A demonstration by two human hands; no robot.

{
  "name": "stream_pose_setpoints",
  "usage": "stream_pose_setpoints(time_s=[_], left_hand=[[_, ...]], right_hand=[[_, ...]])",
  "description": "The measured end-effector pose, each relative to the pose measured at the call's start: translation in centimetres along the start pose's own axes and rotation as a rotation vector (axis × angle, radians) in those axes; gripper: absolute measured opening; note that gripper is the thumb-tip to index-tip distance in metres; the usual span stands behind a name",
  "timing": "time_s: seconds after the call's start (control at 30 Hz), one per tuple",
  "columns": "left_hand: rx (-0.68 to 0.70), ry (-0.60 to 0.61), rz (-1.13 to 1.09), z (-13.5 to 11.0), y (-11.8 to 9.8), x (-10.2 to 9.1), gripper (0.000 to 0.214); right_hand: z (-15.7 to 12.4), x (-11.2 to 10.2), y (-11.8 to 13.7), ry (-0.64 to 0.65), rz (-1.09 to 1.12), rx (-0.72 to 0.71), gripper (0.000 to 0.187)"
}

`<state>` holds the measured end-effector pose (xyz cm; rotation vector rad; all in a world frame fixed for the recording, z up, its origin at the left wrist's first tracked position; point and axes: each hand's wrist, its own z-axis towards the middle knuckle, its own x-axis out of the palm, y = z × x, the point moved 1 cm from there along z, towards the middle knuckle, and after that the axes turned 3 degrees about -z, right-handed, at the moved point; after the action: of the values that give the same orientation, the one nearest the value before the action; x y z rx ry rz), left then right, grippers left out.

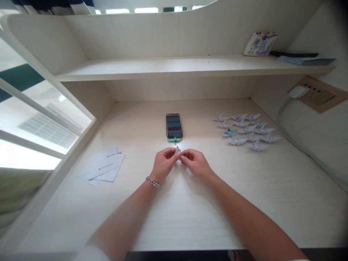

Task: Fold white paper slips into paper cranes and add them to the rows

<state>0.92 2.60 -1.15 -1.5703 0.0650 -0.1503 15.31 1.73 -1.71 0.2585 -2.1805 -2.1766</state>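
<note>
Both hands meet at the middle of the desk around a small piece of folded white paper (177, 149), whose pointed tip rises between the fingers. My left hand (164, 162), with a silver chain bracelet at the wrist, pinches it from the left. From the other side, the fingertips of my right hand (196, 162) close on its lower right part. The fingers hide most of the paper. Just beyond lies a phone (174, 125) in a green-edged case, its screen pixelated. Several folded paper cranes (247, 129) stand grouped at the right, one of them bluish (230, 132).
White paper sheets (102, 166) lie overlapped on the desk at the left. A shelf (152, 67) crosses the back, bearing a small printed packet (260, 44) and flat booklets (306, 60). A grey cable (296, 143) runs down the right side from a wall socket (320, 93).
</note>
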Motion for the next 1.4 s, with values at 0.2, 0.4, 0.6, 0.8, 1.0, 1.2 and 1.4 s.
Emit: stream_pose_setpoints(time_s=[0.2, 0.4, 0.6, 0.8, 1.0, 1.2, 1.4], left_hand=[[-0.020, -0.025, 0.014, 0.06, -0.46, -0.20, 0.021], [-0.008, -0.013, -0.045, 0.08, -0.46, -0.11, 0.019], [-0.031, -0.030, -0.008, 0.12, -0.38, -0.20, 0.021], [-0.041, 0.016, -0.050, 0.02, -0.86, -0.18, 0.019], [-0.028, 0.003, -0.037, 0.06, -0.92, -0.25, 0.020], [-0.015, -0.031, -0.031, 0.13, -0.57, -0.22, 0.022], [-0.046, 0.036, -0.066, 0.05, -0.31, -0.26, 0.022]], right_hand=[[-0.32, 0.34, 0.25, 0.023, -0.055, -0.001, 0.019], [-0.37, 0.38, 0.52, 0.058, -0.135, -0.033, 0.018], [-0.24, 0.46, 0.50, 0.083, -0.087, -0.006, 0.018], [-0.50, 0.38, 0.45, 0.069, -0.172, -0.061, 0.018], [-0.65, 0.51, 0.44, 0.070, -0.211, -0.065, 0.016], [-0.61, 0.50, 0.49, 0.075, -0.191, -0.045, 0.017], [-0.60, 0.29, 0.58, -0.013, -0.135, -0.040, 0.021]])
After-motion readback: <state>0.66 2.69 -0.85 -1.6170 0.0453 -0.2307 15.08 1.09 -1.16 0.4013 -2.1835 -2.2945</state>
